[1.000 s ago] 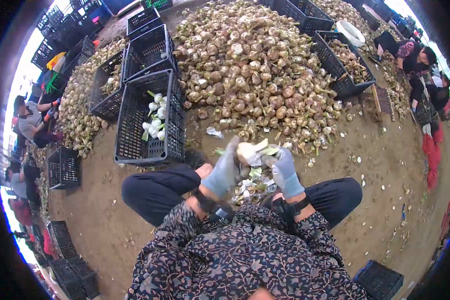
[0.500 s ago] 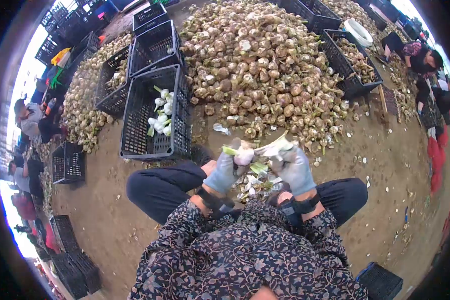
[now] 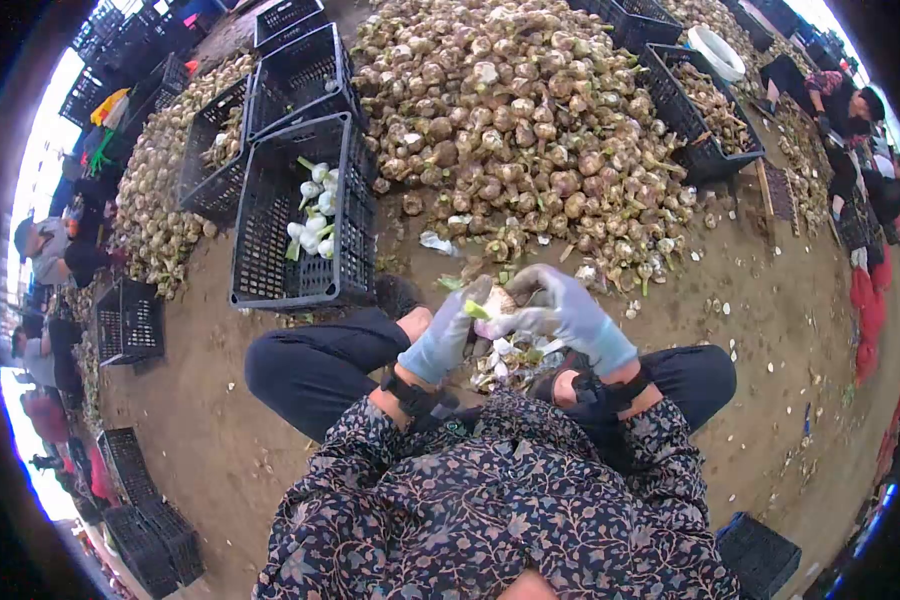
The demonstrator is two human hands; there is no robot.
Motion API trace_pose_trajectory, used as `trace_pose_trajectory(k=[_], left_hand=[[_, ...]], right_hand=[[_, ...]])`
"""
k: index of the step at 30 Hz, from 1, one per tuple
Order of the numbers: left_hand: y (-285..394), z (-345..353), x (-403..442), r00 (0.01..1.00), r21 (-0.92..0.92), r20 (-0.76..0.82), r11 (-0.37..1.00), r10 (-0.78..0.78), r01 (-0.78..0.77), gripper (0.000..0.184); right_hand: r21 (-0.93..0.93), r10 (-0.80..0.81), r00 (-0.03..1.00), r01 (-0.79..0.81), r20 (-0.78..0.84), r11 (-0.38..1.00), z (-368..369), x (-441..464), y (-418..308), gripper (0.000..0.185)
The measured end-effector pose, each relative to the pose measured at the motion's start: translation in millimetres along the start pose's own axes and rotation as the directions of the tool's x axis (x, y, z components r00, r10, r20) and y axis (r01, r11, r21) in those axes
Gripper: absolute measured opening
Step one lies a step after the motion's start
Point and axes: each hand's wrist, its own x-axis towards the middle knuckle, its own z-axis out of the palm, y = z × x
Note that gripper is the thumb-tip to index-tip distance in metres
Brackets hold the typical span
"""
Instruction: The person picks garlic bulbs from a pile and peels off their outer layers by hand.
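My left hand [image 3: 448,335], in a grey glove, is closed around a garlic bulb [image 3: 494,303] whose green cut stem points toward me. Against the bulb's right side, my gloved right hand [image 3: 570,312] has its fingers curled and pinching pale skin at the bulb. Below both hands lies a pile of peeled skins and leaf scraps [image 3: 510,364] between my legs. A black crate [image 3: 305,290] to the left holds several clean white bulbs [image 3: 315,205]. Beyond my hands rises a large heap of unpeeled garlic [image 3: 530,130].
More black crates [image 3: 300,80] stand behind the first one. Another crate [image 3: 705,150] with stems and a white basket [image 3: 716,54] are at the upper right. Co-workers sit at the left [image 3: 50,250] and right [image 3: 855,110]. A dark crate [image 3: 758,555] is at lower right.
The pale strip that my right hand pulled out to the right is no longer stretched out. My right hand has come back against the bulb, while my left hand keeps hold of it.
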Motion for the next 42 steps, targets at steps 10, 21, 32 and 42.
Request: trace_pose_trajectory(k=[10,21,32,42], left_hand=[[0,9,-3,0.998,-0.146,0.034,0.987,-0.055,0.059,0.044],[2,9,-1,0.999,0.083,-0.038,0.997,0.003,0.000,0.034],[16,31,1,0.969,0.051,-0.245,0.997,-0.044,0.059,0.027],[-8,13,6,0.972,0.288,0.060,0.936,-0.229,0.203,0.031]], right_hand=[[0.537,0.249,0.954,-0.299,0.166,0.789,-6,-2,3,0.024],[-0.520,-0.373,0.894,0.202,-0.248,0.830,24,-15,-2,0.012],[-0.615,-0.494,0.857,0.312,-0.148,0.724,18,-7,-4,0.018],[-0.629,-0.349,0.936,0.249,-0.038,0.737,3,34,25,0.015]])
